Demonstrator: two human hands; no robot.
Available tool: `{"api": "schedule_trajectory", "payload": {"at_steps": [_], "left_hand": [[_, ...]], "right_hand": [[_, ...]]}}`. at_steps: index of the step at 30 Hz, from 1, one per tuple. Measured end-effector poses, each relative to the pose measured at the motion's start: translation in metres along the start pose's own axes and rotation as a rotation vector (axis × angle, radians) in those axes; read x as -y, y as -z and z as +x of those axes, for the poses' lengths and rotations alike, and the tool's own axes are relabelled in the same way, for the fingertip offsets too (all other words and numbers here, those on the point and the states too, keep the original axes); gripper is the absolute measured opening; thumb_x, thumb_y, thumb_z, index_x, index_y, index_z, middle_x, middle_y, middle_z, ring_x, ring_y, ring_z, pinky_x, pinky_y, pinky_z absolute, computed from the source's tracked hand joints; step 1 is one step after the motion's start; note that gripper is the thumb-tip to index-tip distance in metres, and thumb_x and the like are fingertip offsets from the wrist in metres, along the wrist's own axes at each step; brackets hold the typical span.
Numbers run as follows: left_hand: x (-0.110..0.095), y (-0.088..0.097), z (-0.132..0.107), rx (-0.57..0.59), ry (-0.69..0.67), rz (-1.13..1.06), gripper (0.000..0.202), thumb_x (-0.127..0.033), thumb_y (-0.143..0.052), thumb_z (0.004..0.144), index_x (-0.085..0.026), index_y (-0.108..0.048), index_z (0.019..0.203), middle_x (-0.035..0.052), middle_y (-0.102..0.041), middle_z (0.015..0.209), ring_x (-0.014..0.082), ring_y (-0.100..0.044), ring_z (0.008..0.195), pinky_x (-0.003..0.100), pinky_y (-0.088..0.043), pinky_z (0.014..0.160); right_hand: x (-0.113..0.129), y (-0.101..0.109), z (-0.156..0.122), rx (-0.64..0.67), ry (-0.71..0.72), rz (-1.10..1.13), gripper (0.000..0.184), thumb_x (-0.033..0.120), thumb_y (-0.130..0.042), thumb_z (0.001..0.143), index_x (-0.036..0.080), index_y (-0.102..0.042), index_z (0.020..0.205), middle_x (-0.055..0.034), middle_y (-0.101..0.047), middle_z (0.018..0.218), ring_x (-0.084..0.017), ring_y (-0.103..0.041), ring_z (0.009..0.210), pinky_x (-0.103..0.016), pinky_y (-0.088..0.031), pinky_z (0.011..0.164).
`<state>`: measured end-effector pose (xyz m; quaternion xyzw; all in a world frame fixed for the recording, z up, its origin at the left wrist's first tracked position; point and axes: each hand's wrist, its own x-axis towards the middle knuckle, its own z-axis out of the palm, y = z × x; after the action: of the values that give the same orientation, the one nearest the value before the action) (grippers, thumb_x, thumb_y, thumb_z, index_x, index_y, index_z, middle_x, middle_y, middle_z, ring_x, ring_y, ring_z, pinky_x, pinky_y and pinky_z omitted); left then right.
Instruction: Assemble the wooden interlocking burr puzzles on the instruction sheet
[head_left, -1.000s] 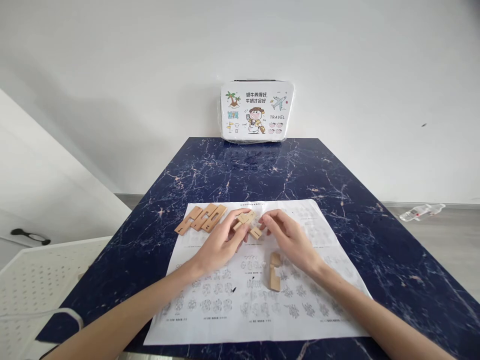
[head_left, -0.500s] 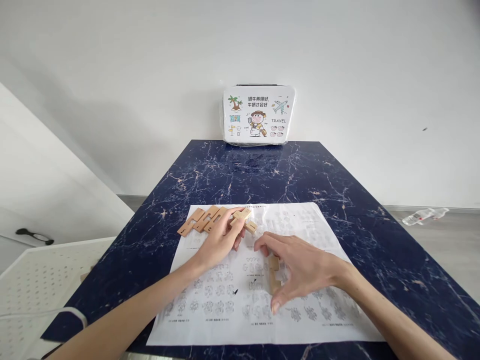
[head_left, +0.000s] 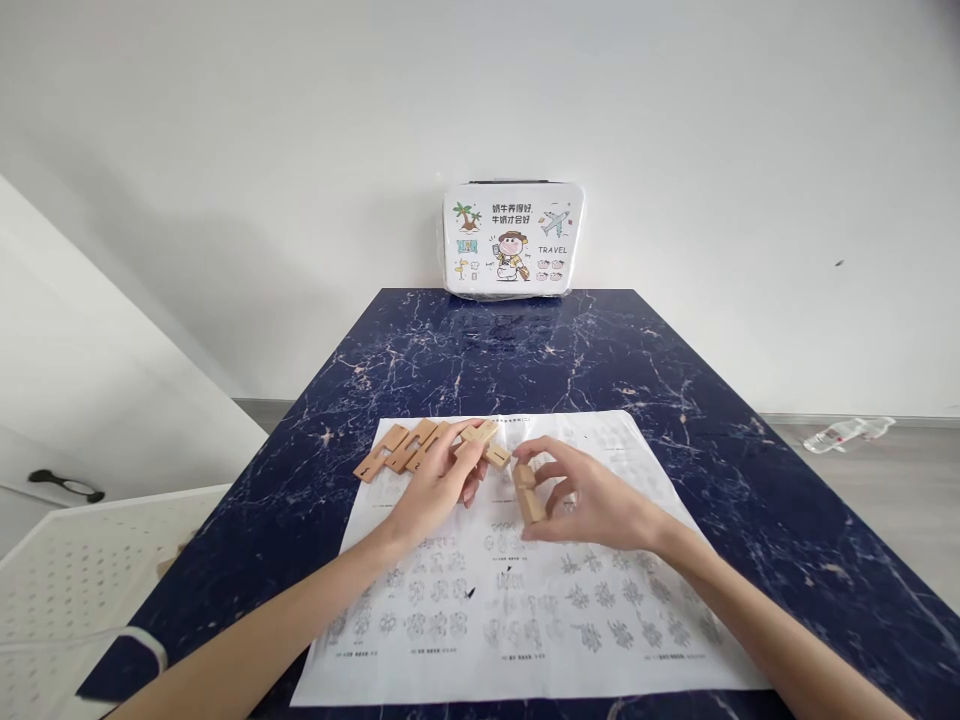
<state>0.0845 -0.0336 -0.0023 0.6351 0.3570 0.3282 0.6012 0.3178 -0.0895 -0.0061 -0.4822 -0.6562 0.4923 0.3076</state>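
1. Wooden block (head_left: 529, 495) is sitting over the middle of the printed sheet (head_left: 525, 620), and that sheet is lying closest to us, its rows of little diagrams spreading out from 6 o'clock. Whether the block is touching the paper, I cannot tell.
2. Over at 3 o'clock of the block, the right hand (head_left: 592, 500) is grasping it between thumb and fingertips, with the forearm stretching in from 5 o'clock. The block is standing tilted, its top leaning towards 11 o'clock.
3. Just beyond, at 11 o'clock of the block, the left hand (head_left: 439, 480) is gripping the crossed pieces (head_left: 486, 445), two pale wooden bars locked across each other, thumb and fingers closing on them. They are sitting just beside the block's top end; contact is too close to call.
4. At 9 o'clock of those, the loose pieces (head_left: 401, 447) are lying flat side by side, notched, straddling the sheet's far left corner.
5. Wider now: the table (head_left: 525, 340), dark blue and marbled, is running on towards 12 o'clock. A white perforated basket (head_left: 67, 580) is standing off its edge at 8 o'clock, and a clear bottle (head_left: 847, 430) is lying on the floor at 3 o'clock.
6. Farthest out, at 12 o'clock, a cartoon-printed box (head_left: 512, 238) reading TRAVEL is standing upright on the table's far edge against the white wall (head_left: 300, 150).
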Motion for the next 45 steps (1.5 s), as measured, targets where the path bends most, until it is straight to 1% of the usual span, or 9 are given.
{"api": "schedule_trajectory", "payload": {"at_steps": [5,8,12,15,18,26,31,36,45], "left_hand": [[-0.001,0.000,-0.001,-0.024,-0.023,-0.047,0.047,-0.057,-0.057,0.104,-0.020,-0.057,0.135,-0.0030,-0.055,0.074,0.0098,-0.044,0.053,0.025,-0.040,0.053],[-0.002,0.001,-0.001,-0.013,-0.035,-0.060,0.048,-0.056,-0.058,0.104,-0.020,-0.058,0.135,-0.0035,-0.054,0.072,0.0102,-0.043,0.053,0.025,-0.040,0.053],[-0.001,0.002,-0.002,-0.005,-0.025,-0.075,0.047,-0.055,-0.058,0.104,-0.021,-0.059,0.135,-0.0039,-0.052,0.071,0.0111,-0.043,0.054,0.025,-0.039,0.053],[0.000,0.003,-0.002,0.017,0.002,-0.125,0.045,-0.055,-0.058,0.104,-0.022,-0.061,0.134,-0.0043,-0.049,0.071,0.0104,-0.041,0.055,0.025,-0.037,0.053],[0.001,0.004,-0.002,0.045,0.026,-0.167,0.042,-0.052,-0.060,0.103,-0.023,-0.062,0.133,-0.0046,-0.046,0.071,0.0103,-0.039,0.056,0.025,-0.037,0.053],[0.004,0.006,-0.006,0.131,0.033,-0.161,0.039,-0.048,-0.060,0.105,-0.027,-0.061,0.138,-0.0043,-0.041,0.077,0.0100,-0.037,0.059,0.025,-0.041,0.056],[0.004,0.005,-0.006,0.119,0.016,-0.141,0.039,-0.047,-0.058,0.106,-0.027,-0.060,0.140,-0.0046,-0.040,0.076,0.0103,-0.036,0.059,0.024,-0.041,0.055],[-0.001,0.002,-0.007,0.095,-0.013,-0.107,0.040,-0.047,-0.056,0.106,-0.026,-0.061,0.139,-0.0045,-0.041,0.074,0.0109,-0.038,0.058,0.024,-0.041,0.053],[0.000,0.003,-0.009,0.113,-0.032,0.009,0.041,-0.053,-0.054,0.105,-0.029,-0.061,0.138,-0.0032,-0.046,0.074,0.0128,-0.043,0.058,0.027,-0.043,0.055]], "right_hand": [[-0.011,0.000,0.005,-0.060,0.031,0.335,0.068,0.037,-0.093,0.077,0.027,-0.053,0.131,-0.0033,-0.068,0.100,-0.022,-0.068,0.090,-0.040,-0.060,0.076],[-0.016,0.002,0.005,-0.060,0.063,0.390,0.067,0.035,-0.094,0.078,0.028,-0.059,0.134,-0.0004,-0.067,0.094,-0.019,-0.064,0.081,-0.038,-0.057,0.077],[-0.017,0.003,0.005,0.003,0.065,0.455,0.068,0.037,-0.095,0.078,0.031,-0.064,0.138,-0.0040,-0.071,0.110,-0.021,-0.067,0.090,-0.039,-0.057,0.081],[-0.016,0.001,0.006,0.004,0.092,0.541,0.064,0.044,-0.094,0.078,0.031,-0.067,0.134,-0.0074,-0.069,0.128,-0.025,-0.073,0.101,-0.048,-0.057,0.095],[-0.017,-0.002,0.008,0.003,0.077,0.636,0.061,0.049,-0.095,0.075,0.029,-0.069,0.127,-0.0089,-0.071,0.128,-0.029,-0.075,0.108,-0.056,-0.050,0.110],[-0.020,-0.004,0.006,-0.017,0.013,0.680,0.061,0.045,-0.094,0.079,0.028,-0.071,0.132,-0.0115,-0.072,0.136,-0.032,-0.066,0.127,-0.059,-0.039,0.120],[-0.019,-0.008,0.006,0.016,0.052,0.728,0.056,0.052,-0.090,0.083,0.027,-0.073,0.131,-0.0120,-0.072,0.135,-0.030,-0.073,0.114,-0.060,-0.042,0.119],[-0.019,-0.011,0.009,0.020,0.103,0.771,0.047,0.057,-0.077,0.094,0.023,-0.075,0.127,-0.0137,-0.072,0.136,-0.030,-0.068,0.126,-0.057,-0.042,0.121],[-0.019,-0.011,0.007,0.056,0.003,0.664,0.059,0.057,-0.091,0.078,0.026,-0.074,0.124,-0.0105,-0.072,0.130,-0.031,-0.067,0.120,-0.058,-0.041,0.118]]}}
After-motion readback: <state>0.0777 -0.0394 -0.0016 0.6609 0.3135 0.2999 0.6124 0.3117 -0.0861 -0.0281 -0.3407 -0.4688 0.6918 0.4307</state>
